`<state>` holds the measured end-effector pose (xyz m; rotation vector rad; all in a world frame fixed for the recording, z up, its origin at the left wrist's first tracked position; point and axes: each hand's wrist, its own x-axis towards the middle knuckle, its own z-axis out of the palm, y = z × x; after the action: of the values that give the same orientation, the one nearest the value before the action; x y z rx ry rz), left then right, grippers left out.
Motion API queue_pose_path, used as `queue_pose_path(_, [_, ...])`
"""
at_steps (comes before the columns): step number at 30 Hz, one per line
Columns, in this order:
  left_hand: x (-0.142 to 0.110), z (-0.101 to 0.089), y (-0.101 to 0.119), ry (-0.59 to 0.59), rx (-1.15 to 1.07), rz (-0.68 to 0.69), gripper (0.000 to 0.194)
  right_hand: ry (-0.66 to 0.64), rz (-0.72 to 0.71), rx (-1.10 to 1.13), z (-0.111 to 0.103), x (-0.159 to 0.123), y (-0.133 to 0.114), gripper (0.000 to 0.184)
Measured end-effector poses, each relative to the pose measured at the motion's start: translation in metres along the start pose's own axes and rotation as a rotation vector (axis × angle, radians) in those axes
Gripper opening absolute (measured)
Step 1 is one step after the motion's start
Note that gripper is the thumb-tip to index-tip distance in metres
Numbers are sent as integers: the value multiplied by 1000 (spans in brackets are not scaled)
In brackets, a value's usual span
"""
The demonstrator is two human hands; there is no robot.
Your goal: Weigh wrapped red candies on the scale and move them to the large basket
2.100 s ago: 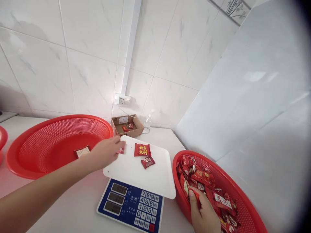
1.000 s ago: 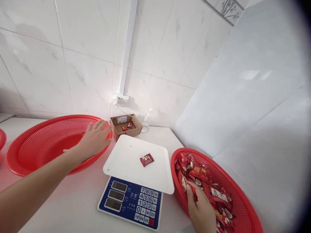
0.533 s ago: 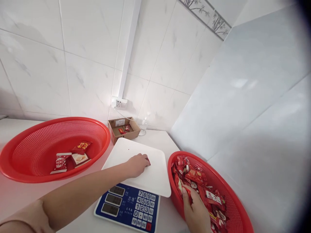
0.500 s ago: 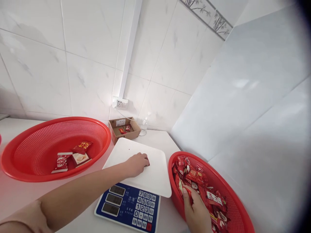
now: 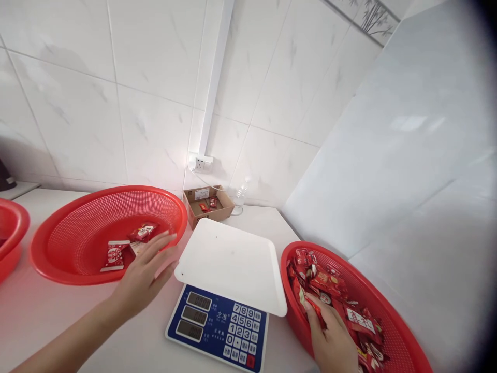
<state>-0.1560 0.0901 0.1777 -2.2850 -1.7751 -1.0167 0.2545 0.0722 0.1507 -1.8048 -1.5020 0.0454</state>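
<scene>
My left hand (image 5: 144,272) is over the front right rim of the left red basket (image 5: 48,269), its fingers stretched out and nothing in them. A few wrapped snack packets lie in that basket, among them a red-and-white packet (image 5: 115,255) and a red packet (image 5: 143,231); my fingers partly cover a pale one. Inside the right red basket (image 5: 388,295), my right hand (image 5: 330,326) pinches a red snack packet (image 5: 313,309) above many similar ones. Between the baskets stands a digital scale (image 5: 217,331) with a bare white tray (image 5: 233,264).
Behind the scale, a small cardboard box (image 5: 207,205) holds a few red packets, with a clear plastic bottle (image 5: 240,196) beside it. A wall socket (image 5: 201,164) has a cable plugged in. Another red basket (image 5: 13,228) is cut off at the left edge.
My left hand has moved left from the scale tray to the left basket and opened, and the red packet it held is gone from it. The right hand stays in its basket.
</scene>
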Motion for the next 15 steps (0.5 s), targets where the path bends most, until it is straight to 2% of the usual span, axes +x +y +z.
queue_pose_path(3, [-34, 20, -1, 88, -95, -5, 26, -20, 23, 52, -2, 7, -12, 56])
queue_pose_path(5, [-47, 31, -2, 175, -114, 29, 28, -58, 70, 112, 2, 13, -27, 51])
queue_pose_path(7, [-54, 39, -3, 253, -114, 99, 30, -159, 136, 201, 13, 20, -47, 43])
queue_pose_path(9, [-58, 44, -4, 278, -121, 151, 31, -285, 92, 275, 30, 27, -70, 29])
queue_pose_path(11, [-63, 50, -8, 250, -149, 149, 31, -421, 10, 275, 49, 34, -90, 18])
queue_pose_path(13, [-68, 56, -15, 223, -196, 114, 31, -499, -91, 253, 65, 40, -106, 20])
queue_pose_path(15, [-71, 62, -25, 217, -274, 36, 30, -440, -144, 219, 75, 49, -113, 35])
